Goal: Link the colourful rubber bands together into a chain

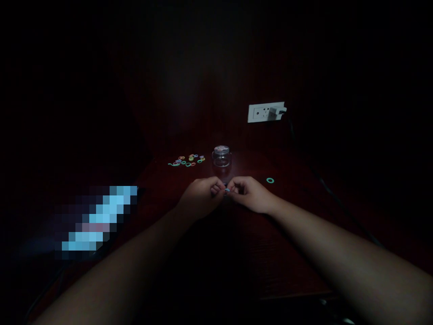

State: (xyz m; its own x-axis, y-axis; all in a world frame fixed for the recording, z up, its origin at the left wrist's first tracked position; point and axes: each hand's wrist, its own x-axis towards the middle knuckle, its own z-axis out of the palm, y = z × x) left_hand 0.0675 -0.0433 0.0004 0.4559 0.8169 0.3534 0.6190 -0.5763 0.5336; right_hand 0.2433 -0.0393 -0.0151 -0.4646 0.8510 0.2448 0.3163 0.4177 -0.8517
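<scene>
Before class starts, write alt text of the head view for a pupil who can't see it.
A person's left hand and right hand pinch a small light-blue item at a dimly lit table. Beyond stands a clear lidded jar, with coloured rings to its left, one green ring to the right, and a wall socket behind.

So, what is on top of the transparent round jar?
A round lid with a pale, pinkish pattern sits on top of the jar; the jar's mouth, covered by this lid, cannot be seen.
</scene>
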